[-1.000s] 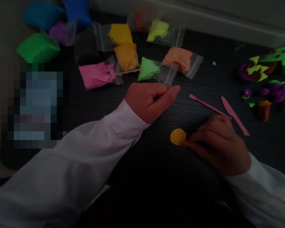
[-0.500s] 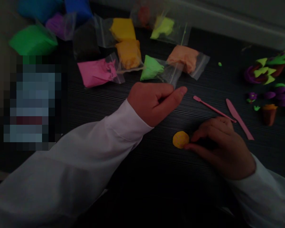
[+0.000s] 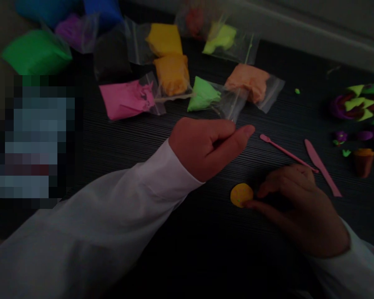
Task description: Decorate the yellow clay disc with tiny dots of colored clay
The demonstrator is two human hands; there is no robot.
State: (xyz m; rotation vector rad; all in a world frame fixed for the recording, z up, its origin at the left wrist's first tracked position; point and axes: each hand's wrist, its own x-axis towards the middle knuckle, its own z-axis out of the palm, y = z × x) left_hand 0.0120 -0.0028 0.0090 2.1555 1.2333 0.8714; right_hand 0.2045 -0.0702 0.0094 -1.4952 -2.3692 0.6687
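Note:
A flat round yellow clay disc (image 3: 241,195) lies on the dark table. My right hand (image 3: 299,207) is beside it, the thumb tip touching its lower right edge. The index finger is bent and held apart from the thumb, just right of the disc. My left hand (image 3: 205,145) is curled, its thumb laid along the bent index finger; anything inside the fingers is hidden. Just beyond its knuckles is a bag of light green clay (image 3: 204,95). A thin pink modelling tool (image 3: 288,153) and a pink plastic knife (image 3: 322,168) lie beyond my right hand.
Bags of pink (image 3: 124,99), orange (image 3: 173,74), peach (image 3: 249,81) and dark green clay (image 3: 37,52) lie at the back, among several others. Small clay models, including a brown pot (image 3: 363,162) and a purple flower (image 3: 340,136), stand at the right. A blurred patch covers the left.
The view has shifted, so the table items, disc and both hands appear slightly lower, and most of them further right. Both hands keep nearly the same pose.

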